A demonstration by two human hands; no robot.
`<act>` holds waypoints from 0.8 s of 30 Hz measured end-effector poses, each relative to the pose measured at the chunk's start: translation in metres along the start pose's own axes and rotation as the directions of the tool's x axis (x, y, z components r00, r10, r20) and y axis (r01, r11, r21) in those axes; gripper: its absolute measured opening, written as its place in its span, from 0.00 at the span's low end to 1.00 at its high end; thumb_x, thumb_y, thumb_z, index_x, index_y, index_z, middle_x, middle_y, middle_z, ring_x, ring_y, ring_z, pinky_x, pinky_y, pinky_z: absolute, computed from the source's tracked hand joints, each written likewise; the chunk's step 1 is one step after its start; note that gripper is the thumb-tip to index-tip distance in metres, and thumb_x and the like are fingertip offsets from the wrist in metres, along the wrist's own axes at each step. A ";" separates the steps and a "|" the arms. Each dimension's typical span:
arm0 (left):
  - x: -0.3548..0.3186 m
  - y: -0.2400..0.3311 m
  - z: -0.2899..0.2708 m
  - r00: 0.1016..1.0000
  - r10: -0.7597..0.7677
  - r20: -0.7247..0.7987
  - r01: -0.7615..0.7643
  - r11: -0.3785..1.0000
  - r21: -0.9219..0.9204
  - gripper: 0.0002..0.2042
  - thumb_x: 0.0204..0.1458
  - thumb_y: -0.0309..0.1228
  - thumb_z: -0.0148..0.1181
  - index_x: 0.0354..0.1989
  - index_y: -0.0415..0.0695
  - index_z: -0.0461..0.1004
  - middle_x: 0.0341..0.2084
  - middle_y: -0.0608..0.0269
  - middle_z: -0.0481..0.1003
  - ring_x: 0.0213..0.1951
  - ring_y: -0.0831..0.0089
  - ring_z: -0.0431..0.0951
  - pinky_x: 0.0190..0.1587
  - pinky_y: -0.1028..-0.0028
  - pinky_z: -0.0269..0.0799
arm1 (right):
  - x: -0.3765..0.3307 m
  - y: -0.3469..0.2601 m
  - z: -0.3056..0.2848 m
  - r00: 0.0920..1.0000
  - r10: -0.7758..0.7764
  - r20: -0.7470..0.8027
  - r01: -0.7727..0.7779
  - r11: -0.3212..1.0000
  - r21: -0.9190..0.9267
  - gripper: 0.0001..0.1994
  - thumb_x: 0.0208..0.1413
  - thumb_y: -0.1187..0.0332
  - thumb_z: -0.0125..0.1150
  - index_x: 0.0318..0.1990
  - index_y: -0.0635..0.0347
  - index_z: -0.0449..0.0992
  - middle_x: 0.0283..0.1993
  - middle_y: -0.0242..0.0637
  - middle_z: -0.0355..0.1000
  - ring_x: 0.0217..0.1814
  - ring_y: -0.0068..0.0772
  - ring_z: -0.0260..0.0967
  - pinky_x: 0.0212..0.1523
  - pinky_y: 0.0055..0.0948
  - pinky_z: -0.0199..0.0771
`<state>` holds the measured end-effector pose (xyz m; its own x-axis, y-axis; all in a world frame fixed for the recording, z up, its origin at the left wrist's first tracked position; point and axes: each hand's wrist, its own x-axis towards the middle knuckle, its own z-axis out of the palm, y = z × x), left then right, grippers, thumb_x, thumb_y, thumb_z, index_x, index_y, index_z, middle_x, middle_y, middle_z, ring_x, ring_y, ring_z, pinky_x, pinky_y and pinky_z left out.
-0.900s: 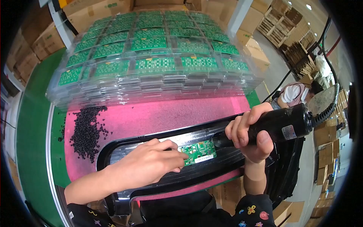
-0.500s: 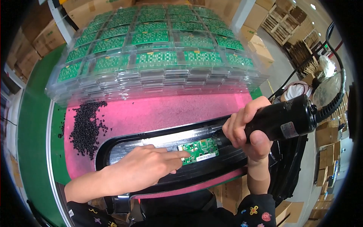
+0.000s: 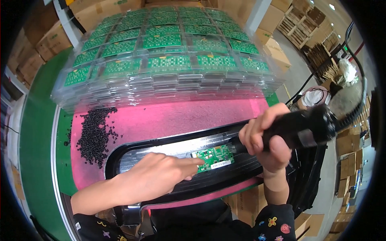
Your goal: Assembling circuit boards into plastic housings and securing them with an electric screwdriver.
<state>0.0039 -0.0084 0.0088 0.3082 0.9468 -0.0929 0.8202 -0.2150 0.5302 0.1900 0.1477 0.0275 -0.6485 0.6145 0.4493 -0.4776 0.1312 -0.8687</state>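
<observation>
A small green circuit board (image 3: 214, 156) with a white label strip lies in a long black plastic housing (image 3: 132, 160). My left hand (image 3: 167, 172) holds the board's left end down with its index finger, the other fingers curled under. In my right hand (image 3: 267, 138), the fingers wrap round a black electric screwdriver (image 3: 301, 130), tilted with its cord end up to the right. Its dark nose meets the right end of the board, where the exact contact point is too small to make out.
Stacked clear plastic trays (image 3: 169, 86) of green circuit boards stand at the back. A heap of small black screws (image 3: 94, 138) lies on the pink mat (image 3: 169, 116) at the left. Cardboard boxes (image 3: 277, 54) stand behind, and a black cable (image 3: 362, 80) hangs at the right.
The screwdriver has come down and left, its nose now at the board's right end. My left index finger has bent more over the left end. The view has shifted slightly.
</observation>
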 end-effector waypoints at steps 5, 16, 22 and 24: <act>0.004 0.000 -0.001 0.959 0.156 -0.238 -0.176 0.982 -0.068 0.07 0.49 0.24 0.64 0.37 0.43 0.77 0.33 0.59 0.81 0.29 0.61 0.82 0.27 0.67 0.77 | -0.006 -0.031 0.017 0.963 -0.238 0.129 0.203 0.950 0.238 0.17 0.58 0.54 0.59 0.40 0.54 0.62 0.16 0.25 0.67 0.11 0.22 0.63 0.18 0.27 0.69; 0.005 -0.003 0.003 0.858 0.201 -0.472 -0.257 0.965 -0.057 0.08 0.50 0.28 0.67 0.35 0.41 0.75 0.25 0.60 0.77 0.27 0.62 0.79 0.25 0.68 0.75 | -0.002 -0.029 0.035 0.926 -0.310 0.217 0.224 0.911 0.346 0.18 0.59 0.54 0.63 0.40 0.55 0.62 0.17 0.29 0.70 0.12 0.22 0.67 0.17 0.27 0.73; 0.004 -0.005 0.004 0.886 0.140 -0.442 -0.178 0.983 -0.045 0.07 0.49 0.27 0.66 0.36 0.42 0.75 0.25 0.60 0.77 0.29 0.61 0.80 0.27 0.66 0.75 | 0.000 -0.023 0.040 0.914 -0.354 0.200 0.279 0.903 0.326 0.19 0.59 0.54 0.63 0.41 0.55 0.61 0.17 0.28 0.70 0.12 0.21 0.66 0.17 0.26 0.72; 0.003 -0.007 0.002 0.881 0.136 -0.454 -0.182 0.981 -0.060 0.08 0.49 0.27 0.66 0.36 0.42 0.75 0.26 0.60 0.77 0.29 0.61 0.80 0.27 0.66 0.75 | 0.002 -0.021 0.041 0.905 -0.375 0.201 0.301 0.899 0.319 0.19 0.59 0.54 0.63 0.41 0.55 0.61 0.18 0.28 0.70 0.12 0.21 0.66 0.17 0.26 0.72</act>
<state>0.0004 -0.0044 0.0029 0.1641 0.9133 0.3727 0.7201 -0.3692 0.5876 0.1745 0.1141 0.0548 -0.5272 0.3505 0.7741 -0.8135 0.0550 -0.5789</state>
